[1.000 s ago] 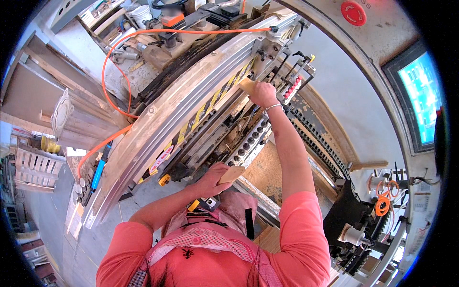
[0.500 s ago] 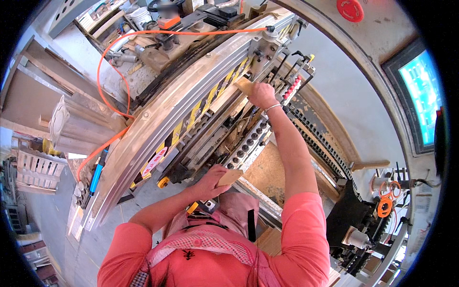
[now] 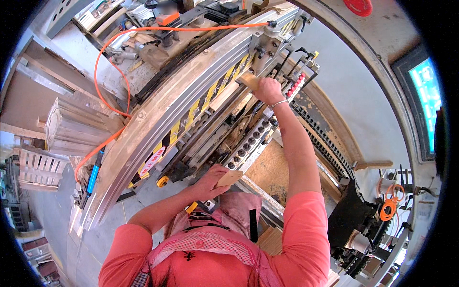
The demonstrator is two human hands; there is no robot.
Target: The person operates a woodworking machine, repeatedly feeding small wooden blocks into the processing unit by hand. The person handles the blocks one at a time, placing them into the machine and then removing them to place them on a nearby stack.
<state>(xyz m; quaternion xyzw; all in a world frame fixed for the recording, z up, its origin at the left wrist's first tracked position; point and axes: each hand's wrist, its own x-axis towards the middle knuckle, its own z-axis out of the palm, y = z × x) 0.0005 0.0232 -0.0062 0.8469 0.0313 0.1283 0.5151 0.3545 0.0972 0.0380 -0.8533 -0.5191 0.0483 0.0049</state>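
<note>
Stretched far forward, my right hand (image 3: 269, 91) grips a small wooden piece (image 3: 249, 80), held against the machine beside the yellow-and-black striped rail (image 3: 206, 102). Close to my body, my left hand (image 3: 210, 184) is closed on a second flat wooden piece (image 3: 230, 178), whose pale end sticks out to the right. A light wooden strip (image 3: 224, 99) lies along the machine bed just short of my right hand. Between my hands runs a metal bar with a row of round black knobs (image 3: 246, 147). My right fingertips are partly hidden behind the hand.
An orange air hose (image 3: 96, 71) loops over the long curved beam (image 3: 158, 101) on the left. At the right hang a lit control screen (image 3: 425, 86) and a red stop button (image 3: 358, 6). Black drag chains (image 3: 330, 150) run along the right side. A wood-chip-coloured board (image 3: 268, 167) lies below my right arm.
The view has shifted slightly, moving the screen and red button toward the edge. My right hand stays forward with its wooden piece; my left keeps hold of the other.
</note>
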